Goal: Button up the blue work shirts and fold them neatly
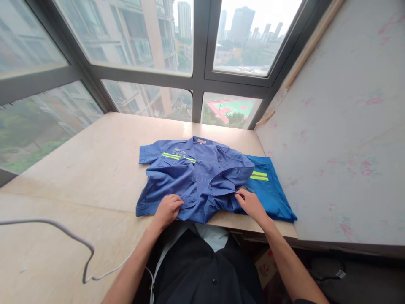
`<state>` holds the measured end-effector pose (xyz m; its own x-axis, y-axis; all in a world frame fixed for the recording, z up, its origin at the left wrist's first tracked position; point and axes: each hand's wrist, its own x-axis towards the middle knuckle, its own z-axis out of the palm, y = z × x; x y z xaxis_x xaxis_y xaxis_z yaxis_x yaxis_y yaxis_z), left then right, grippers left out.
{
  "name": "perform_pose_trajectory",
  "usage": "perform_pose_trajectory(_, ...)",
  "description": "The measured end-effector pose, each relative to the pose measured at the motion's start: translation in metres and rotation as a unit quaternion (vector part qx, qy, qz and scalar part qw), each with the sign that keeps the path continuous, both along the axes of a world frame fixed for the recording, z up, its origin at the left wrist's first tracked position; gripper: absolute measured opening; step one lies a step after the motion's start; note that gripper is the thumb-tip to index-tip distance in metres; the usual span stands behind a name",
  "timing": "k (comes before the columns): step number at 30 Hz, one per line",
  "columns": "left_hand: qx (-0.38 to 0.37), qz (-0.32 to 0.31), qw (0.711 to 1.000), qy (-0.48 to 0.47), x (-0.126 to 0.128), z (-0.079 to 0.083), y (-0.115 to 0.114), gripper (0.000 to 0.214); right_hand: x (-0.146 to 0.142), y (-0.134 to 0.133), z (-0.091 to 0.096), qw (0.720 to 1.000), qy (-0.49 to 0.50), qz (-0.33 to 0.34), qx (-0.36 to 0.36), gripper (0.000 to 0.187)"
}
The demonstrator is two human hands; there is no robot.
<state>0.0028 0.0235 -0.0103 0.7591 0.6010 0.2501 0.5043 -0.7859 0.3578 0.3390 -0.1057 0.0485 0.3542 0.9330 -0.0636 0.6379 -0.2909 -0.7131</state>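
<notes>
A blue short-sleeved work shirt [171,177] with yellow-green reflective stripes lies unbuttoned on the light wooden tabletop, its collar towards the window. My left hand [169,207] is closed on the lower front hem, beside the button edge. Between thumb and fingers, my right hand [249,202] pinches the edge of the other front panel, which is folded partly back over itself. The shirt's right side overlaps a brighter blue folded garment [272,196], which also carries a reflective stripe. The right sleeve is bunched, and part of it is hidden under the fold.
A grey-white cable [63,228] curves across the wooden tabletop [79,169] at the left and drops past its front edge. Dark-framed windows [198,84] close off the back. A flower-patterned wall [341,139] rises at the right. Below the edge stands a cardboard box [265,269].
</notes>
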Motion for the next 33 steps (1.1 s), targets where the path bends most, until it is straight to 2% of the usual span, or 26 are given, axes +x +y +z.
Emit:
perform_pose_trajectory(2,0.008,0.035,0.999,-0.013,-0.003,0.010,0.008,0.025,0.003,-0.003,0.020,0.980,0.193,-0.052,0.021,0.024)
perform_pose_trajectory(4,0.016,0.073,0.996,-0.047,-0.006,0.023,0.010,0.024,0.007,-0.007,0.040,0.929,0.347,-0.114,0.066,0.031)
perform_pose_trajectory(6,0.006,0.075,0.994,-0.076,-0.005,0.034,0.006,0.022,0.010,-0.009,0.054,0.895,0.403,-0.162,0.100,0.033)
perform_pose_trajectory(8,-0.015,0.037,0.997,-0.073,-0.002,0.039,-0.003,0.025,0.012,-0.009,0.059,0.896,0.384,-0.198,0.102,0.029)
perform_pose_trajectory(10,-0.026,-0.006,0.999,-0.028,0.003,0.033,-0.013,0.046,0.012,-0.007,0.056,0.902,0.359,-0.221,0.090,0.024)
perform_pose_trajectory(12,-0.026,-0.015,0.999,0.035,0.008,0.020,-0.019,0.064,0.010,-0.006,0.050,0.891,0.385,-0.222,0.088,0.020)
perform_pose_trajectory(13,-0.028,-0.008,0.998,0.060,0.010,0.012,-0.020,0.062,0.010,-0.005,0.046,0.876,0.420,-0.216,0.095,0.019)
perform_pose_trajectory(15,-0.045,0.005,0.996,0.074,0.012,0.000,-0.017,0.038,0.010,-0.005,0.042,0.833,0.501,-0.203,0.120,0.016)
perform_pose_trajectory(17,-0.073,0.018,0.997,0.027,0.012,-0.002,-0.008,0.026,0.012,-0.005,0.040,0.784,0.573,-0.197,0.139,0.010)
perform_pose_trajectory(19,-0.106,0.056,0.991,-0.055,0.011,0.008,0.004,0.024,0.018,-0.004,0.040,0.737,0.634,-0.188,0.137,0.008)
perform_pose_trajectory(23,-0.142,0.186,0.953,-0.193,0.010,0.048,0.034,0.034,0.029,-0.001,0.045,0.651,0.732,-0.168,0.107,0.026)
perform_pose_trajectory(26,-0.072,0.283,0.929,-0.228,0.017,0.076,0.044,0.031,0.028,0.002,0.050,0.594,0.776,-0.185,0.105,0.038)
perform_pose_trajectory(28,-0.020,0.321,0.916,-0.240,0.025,0.088,0.035,0.031,0.021,0.003,0.053,0.569,0.792,-0.194,0.108,0.039)
perform_pose_trajectory(30,-0.023,0.294,0.922,-0.250,0.034,0.093,0.013,0.034,0.010,0.003,0.055,0.555,0.801,-0.189,0.117,0.039)
perform_pose_trajectory(31,-0.045,0.242,0.942,-0.228,0.039,0.092,-0.002,0.036,0.004,0.002,0.056,0.553,0.803,-0.184,0.124,0.038)
perform_pose_trajectory(33,-0.076,0.098,0.983,-0.135,0.047,0.081,-0.033,0.035,-0.008,0.000,0.060,0.565,0.796,-0.173,0.135,0.037)
